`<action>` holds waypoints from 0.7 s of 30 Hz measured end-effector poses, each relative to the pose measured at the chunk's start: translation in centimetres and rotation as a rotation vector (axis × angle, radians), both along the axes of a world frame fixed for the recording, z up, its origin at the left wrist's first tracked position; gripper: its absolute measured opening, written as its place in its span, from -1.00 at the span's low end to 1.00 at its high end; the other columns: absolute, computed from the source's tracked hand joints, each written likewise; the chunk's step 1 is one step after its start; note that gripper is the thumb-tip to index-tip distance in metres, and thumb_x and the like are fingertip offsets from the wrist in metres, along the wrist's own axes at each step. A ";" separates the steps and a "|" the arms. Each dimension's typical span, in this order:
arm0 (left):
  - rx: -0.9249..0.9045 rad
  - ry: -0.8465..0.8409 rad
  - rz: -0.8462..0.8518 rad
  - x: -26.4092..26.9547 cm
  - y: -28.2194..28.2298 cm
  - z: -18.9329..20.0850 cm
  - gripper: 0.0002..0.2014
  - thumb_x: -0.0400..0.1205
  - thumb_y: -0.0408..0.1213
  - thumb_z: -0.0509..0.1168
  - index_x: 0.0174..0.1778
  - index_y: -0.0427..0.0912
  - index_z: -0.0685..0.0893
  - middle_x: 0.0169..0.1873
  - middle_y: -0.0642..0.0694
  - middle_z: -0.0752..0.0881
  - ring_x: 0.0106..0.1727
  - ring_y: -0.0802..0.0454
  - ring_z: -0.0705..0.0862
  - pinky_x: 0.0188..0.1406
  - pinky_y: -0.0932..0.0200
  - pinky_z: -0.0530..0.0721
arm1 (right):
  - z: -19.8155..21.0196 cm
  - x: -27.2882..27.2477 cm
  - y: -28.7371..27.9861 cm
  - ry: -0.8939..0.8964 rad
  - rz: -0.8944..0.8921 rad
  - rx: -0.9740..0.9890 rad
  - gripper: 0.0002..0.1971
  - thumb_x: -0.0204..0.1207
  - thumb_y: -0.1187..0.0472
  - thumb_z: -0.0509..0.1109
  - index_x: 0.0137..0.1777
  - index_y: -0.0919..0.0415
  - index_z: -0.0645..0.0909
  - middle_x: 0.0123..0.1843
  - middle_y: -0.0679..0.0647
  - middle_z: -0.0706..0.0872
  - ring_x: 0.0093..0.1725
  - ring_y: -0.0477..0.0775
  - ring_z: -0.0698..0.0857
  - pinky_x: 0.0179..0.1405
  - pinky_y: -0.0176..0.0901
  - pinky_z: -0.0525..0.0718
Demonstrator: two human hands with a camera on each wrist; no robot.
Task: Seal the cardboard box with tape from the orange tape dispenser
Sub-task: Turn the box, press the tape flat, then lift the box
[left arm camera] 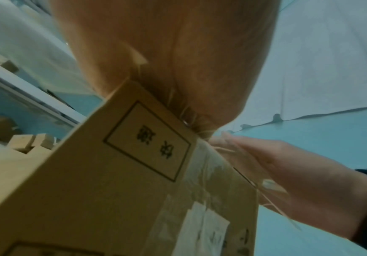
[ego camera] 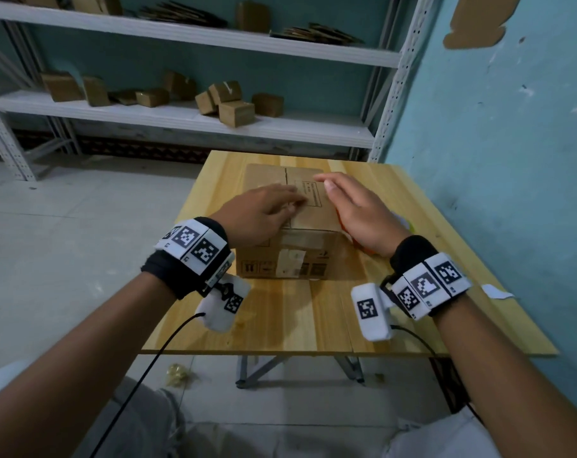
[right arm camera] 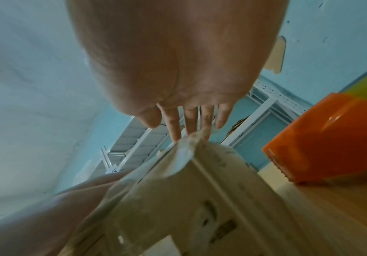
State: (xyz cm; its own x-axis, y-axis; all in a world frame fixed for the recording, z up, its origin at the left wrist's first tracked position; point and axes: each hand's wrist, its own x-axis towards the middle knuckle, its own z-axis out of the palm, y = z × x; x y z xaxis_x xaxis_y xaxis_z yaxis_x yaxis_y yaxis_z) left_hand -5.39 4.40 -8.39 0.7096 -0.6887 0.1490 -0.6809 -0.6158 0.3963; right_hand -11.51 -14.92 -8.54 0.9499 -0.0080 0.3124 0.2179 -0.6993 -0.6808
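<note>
A closed cardboard box (ego camera: pixel 300 259) stands on the wooden table (ego camera: pixel 280 319), its two top flaps meeting along a middle seam. My left hand (ego camera: pixel 267 209) lies flat on the box's top, fingers straight across the seam; in the left wrist view the palm (left arm camera: pixel 167 52) sits on the box (left arm camera: pixel 90 173). My right hand (ego camera: pixel 350 203) is open with straight fingers (right arm camera: pixel 191 119) over the box's right edge (right arm camera: pixel 189 199). The orange tape dispenser (right arm camera: pixel 323 138) stands on the table just right of the box. In the head view only an orange sliver (ego camera: pixel 341 224) shows behind my right hand.
A blue wall (ego camera: pixel 495 160) runs close along the table's right side. White metal shelves (ego camera: pixel 181 117) behind the table hold several small cardboard boxes. A white paper scrap (ego camera: pixel 497 290) lies at the table's right edge. Grey floor is to the left.
</note>
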 end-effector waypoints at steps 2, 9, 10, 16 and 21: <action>-0.052 0.005 -0.035 -0.3 -0.6 -0.1 -0.61 0.78 -0.11 0.03 0.55 0.06 0.42 0.57 0.05 0.39 0.58 0.03 0.30 0.51 0.01 0.28 | 0.1 -0.2 0.5 0.052 0.056 0.042 -0.61 0.82 0.05 0.03 0.56 0.06 0.47 0.45 -0.07 0.55 0.42 -0.17 0.47 0.28 -0.49 0.40; -0.095 0.003 -0.128 -0.6 -1.5 -0.3 -0.60 0.79 -0.17 0.00 0.56 -0.04 0.40 0.50 -0.06 0.48 0.56 -0.02 0.35 0.61 -0.03 0.08 | -1.0 0.0 0.1 0.165 0.117 -0.125 -0.51 0.81 -0.03 0.05 0.71 0.00 0.24 0.72 -0.02 0.28 0.70 -0.09 0.18 0.71 -0.01 0.16; -0.054 -0.025 -0.122 -0.6 -1.5 -0.5 -0.58 0.79 -0.14 -0.02 0.59 -0.03 0.35 0.56 -0.07 0.40 0.62 0.01 0.24 0.63 -0.03 -0.05 | -1.0 -0.1 0.0 0.177 0.119 -0.151 -0.48 0.80 -0.04 0.05 0.73 0.00 0.20 0.75 -0.03 0.22 0.72 -0.10 0.11 0.72 -0.02 0.10; -0.028 -0.063 -0.105 -0.2 -0.9 -1.1 -0.54 0.79 -0.04 -0.06 0.63 0.04 0.25 0.64 0.05 0.22 0.68 0.07 0.05 0.62 -0.04 -0.17 | -1.1 -1.2 -0.3 0.197 0.103 -0.251 -0.38 0.76 -0.15 0.06 0.76 -0.04 0.05 0.79 -0.05 0.02 0.73 -0.16 -0.07 0.66 -0.22 -0.07; -0.164 -0.030 -0.068 -0.3 -0.7 -2.0 -0.51 0.77 0.06 -0.14 0.62 0.08 0.26 0.66 0.06 0.17 0.69 0.10 -0.06 0.65 -0.04 -0.19 | -1.5 -2.0 -0.2 0.215 0.054 -0.081 -0.45 0.76 -0.20 -0.03 0.73 -0.23 0.09 0.79 -0.12 -0.04 0.74 -0.13 -0.12 0.66 -0.06 -0.10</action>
State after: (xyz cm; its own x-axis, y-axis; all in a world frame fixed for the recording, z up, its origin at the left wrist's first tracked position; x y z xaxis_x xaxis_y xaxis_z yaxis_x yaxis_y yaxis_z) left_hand -5.72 3.70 -10.41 0.6557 -0.6997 0.2836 -0.7318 -0.4966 0.4668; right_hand -13.47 -15.09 -9.99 0.9930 0.0619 0.1005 0.1130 -0.7447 -0.6577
